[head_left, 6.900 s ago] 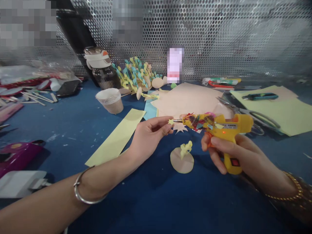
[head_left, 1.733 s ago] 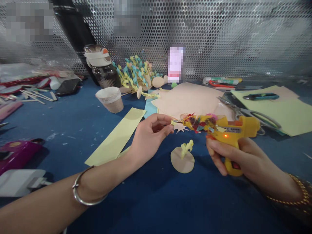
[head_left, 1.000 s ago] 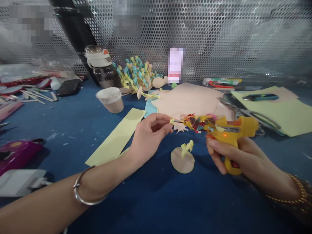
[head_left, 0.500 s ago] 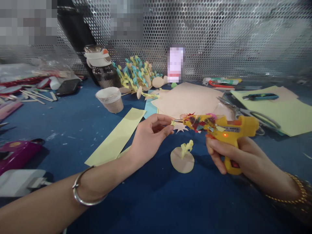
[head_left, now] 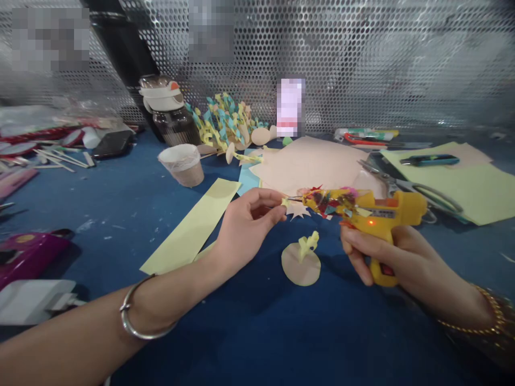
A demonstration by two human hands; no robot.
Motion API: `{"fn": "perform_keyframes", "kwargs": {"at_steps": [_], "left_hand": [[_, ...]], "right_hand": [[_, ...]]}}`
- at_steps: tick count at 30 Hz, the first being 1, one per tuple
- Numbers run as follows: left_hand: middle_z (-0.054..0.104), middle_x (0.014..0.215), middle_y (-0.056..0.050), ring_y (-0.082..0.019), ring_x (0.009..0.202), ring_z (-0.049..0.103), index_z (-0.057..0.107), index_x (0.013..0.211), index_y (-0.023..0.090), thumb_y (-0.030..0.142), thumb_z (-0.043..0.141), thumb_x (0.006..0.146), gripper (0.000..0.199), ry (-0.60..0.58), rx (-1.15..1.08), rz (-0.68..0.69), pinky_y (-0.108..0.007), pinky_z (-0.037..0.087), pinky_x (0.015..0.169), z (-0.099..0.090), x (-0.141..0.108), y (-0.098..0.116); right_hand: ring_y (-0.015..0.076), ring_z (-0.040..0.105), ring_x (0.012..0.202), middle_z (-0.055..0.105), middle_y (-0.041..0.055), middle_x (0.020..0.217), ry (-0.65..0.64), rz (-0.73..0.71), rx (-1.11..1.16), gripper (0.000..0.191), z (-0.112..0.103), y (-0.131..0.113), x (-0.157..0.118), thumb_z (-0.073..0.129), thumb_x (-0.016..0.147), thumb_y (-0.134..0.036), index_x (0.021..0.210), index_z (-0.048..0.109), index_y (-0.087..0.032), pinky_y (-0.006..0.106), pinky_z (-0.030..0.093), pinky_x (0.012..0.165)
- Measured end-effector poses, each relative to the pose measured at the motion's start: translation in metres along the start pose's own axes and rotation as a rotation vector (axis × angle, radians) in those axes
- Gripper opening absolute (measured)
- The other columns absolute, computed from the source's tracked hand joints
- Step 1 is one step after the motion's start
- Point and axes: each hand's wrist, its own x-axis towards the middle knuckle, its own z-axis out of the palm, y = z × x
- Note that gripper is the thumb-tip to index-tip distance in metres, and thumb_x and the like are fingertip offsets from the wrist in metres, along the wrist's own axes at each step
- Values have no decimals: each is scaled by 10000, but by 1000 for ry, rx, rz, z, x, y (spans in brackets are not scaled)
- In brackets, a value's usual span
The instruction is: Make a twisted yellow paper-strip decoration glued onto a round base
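Pinched between the fingertips of my left hand [head_left: 251, 220] is a small yellow paper piece [head_left: 285, 203]. My right hand [head_left: 406, 262] is wrapped round the handle of a yellow glue gun [head_left: 378, 214], whose orange light is lit and whose barrel has coloured scraps stuck on it. The gun's metal nozzle touches or nearly touches the yellow piece. Below, on the blue table [head_left: 249, 332], lies a round pinkish paper disc [head_left: 300, 271] with a curled yellow paper shape [head_left: 309, 244] standing on it.
Yellow paper strips [head_left: 193, 225] lie beside my left wrist. Behind are a paper cup [head_left: 183, 165], a bottle [head_left: 169, 115], coloured paper curls [head_left: 225, 120], pink sheets [head_left: 309, 161] and a phone [head_left: 289, 107]. Scissors [head_left: 418, 190] and a cutter [head_left: 430, 160] lie right; a purple tool [head_left: 34, 252] lies left.
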Motion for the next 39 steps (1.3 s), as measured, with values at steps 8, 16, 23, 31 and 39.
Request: {"fn": "perform_keyframes", "kwargs": {"at_steps": [8, 16, 23, 31, 39], "left_hand": [[664, 841, -29, -115, 671, 639, 597, 891, 176, 234, 636, 782, 131, 37, 12, -28, -221, 527, 637, 0, 0, 4], [664, 783, -25, -133, 671, 640, 613, 899, 181, 241, 643, 775, 141, 22, 32, 1, -240, 524, 620, 0, 0, 2], [660, 757, -17, -124, 658, 626, 617, 873, 179, 217, 650, 765, 119, 27, 76, -14, -228, 509, 600, 1, 0, 4], [666, 809, -26, -116, 648, 631, 603, 887, 173, 223, 633, 783, 119, 50, 39, -6, -220, 509, 593, 0, 1, 4], [668, 826, -24, -103, 632, 630, 606, 885, 182, 232, 637, 787, 114, 44, 27, -11, -204, 513, 590, 0, 0, 5]], "right_hand": [[124, 503, 438, 534, -24, 381, -10, -24, -3, 382, 0, 2, 0, 482, 861, -478, 594, 534, -210, 249, 413, 522], [131, 514, 448, 534, -22, 379, -6, -44, -32, 371, 1, 1, 0, 475, 866, -451, 588, 548, -217, 262, 426, 541], [120, 507, 452, 540, -20, 381, -18, -12, -34, 391, 1, 2, -1, 487, 862, -461, 567, 546, -211, 245, 410, 520], [132, 500, 441, 541, -24, 379, -17, -15, -38, 375, 0, 3, -1, 489, 855, -485, 600, 550, -217, 259, 390, 484], [130, 514, 468, 528, -21, 382, 1, -15, -33, 381, -1, 2, 1, 481, 863, -460, 586, 557, -209, 274, 418, 580]]}}
